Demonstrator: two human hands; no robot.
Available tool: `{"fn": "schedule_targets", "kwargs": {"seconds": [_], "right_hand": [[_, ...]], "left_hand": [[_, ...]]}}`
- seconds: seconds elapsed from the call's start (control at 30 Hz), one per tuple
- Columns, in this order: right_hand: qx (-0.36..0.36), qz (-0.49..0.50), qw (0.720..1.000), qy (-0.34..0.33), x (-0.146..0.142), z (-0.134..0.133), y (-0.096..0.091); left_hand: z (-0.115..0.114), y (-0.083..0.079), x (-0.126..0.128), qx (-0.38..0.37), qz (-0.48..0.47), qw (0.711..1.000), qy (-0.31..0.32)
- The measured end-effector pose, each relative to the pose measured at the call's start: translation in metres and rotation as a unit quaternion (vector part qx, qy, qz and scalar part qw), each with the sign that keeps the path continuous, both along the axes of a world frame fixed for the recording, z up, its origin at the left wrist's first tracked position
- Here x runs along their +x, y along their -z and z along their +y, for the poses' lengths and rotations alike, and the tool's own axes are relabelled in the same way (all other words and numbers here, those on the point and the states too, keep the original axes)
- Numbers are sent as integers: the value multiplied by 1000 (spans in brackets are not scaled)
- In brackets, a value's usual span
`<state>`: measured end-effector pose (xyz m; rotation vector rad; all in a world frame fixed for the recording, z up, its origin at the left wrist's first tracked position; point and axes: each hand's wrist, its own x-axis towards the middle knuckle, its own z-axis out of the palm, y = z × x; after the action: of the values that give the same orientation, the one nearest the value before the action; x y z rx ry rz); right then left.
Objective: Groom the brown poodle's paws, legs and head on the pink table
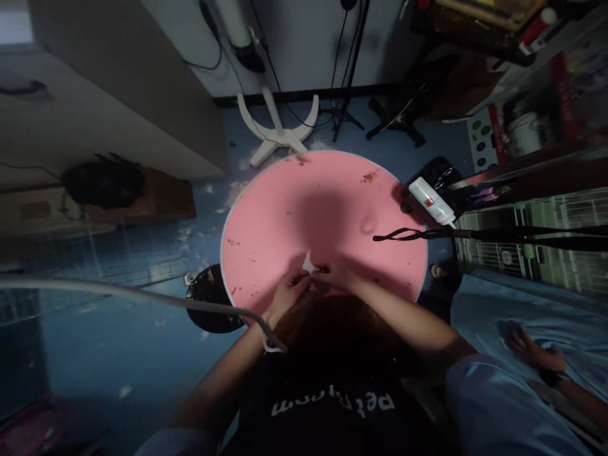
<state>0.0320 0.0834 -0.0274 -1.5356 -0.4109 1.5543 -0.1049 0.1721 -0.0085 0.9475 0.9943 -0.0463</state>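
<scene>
Both my hands meet over the near edge of a round pink table [285,209]. My left hand [287,292] and my right hand [338,276] are closed in a pinch on a small white piece [308,263], perhaps tissue or cotton, held between the fingertips. A brown furry shape [332,329] sits just below my hands, against my dark apron; what it is stays unclear in the dim light.
A black strap [408,235] hangs over the table's right side. A white bottle [431,201] lies at the right edge. A white hose [142,296] curves in from the left. Another person's hand [536,351] rests on blue fabric at right. A white stand base [278,130] is behind the table.
</scene>
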Motion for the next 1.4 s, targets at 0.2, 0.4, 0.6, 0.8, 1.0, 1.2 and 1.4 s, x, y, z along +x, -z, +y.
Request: {"fn": "schedule_targets", "kwargs": {"seconds": [0.2, 0.4, 0.6, 0.8, 1.0, 1.2, 1.4], "right_hand": [[-17, -31, 999, 9, -2, 2, 3], [14, -93, 995, -25, -4, 7, -12], [-25, -119, 992, -17, -5, 10, -8], [-92, -76, 991, 52, 3, 5, 11], [-81, 37, 993, 75, -1, 0, 8], [-61, 129, 985, 95, -6, -9, -3], [-60, 147, 984, 84, -3, -21, -12]], "left_hand": [[-1, -5, 1, 40, 1, 999, -19], [0, -10, 2, 102, 19, 994, 29], [-2, -15, 3, 130, 29, 990, 50], [-3, -24, 8, 130, 37, 990, 39], [-2, -15, 4, 83, 21, 994, 67], [-6, -13, 1, 88, 23, 980, 176], [-10, -19, 1, 106, -1, 988, 115]]}}
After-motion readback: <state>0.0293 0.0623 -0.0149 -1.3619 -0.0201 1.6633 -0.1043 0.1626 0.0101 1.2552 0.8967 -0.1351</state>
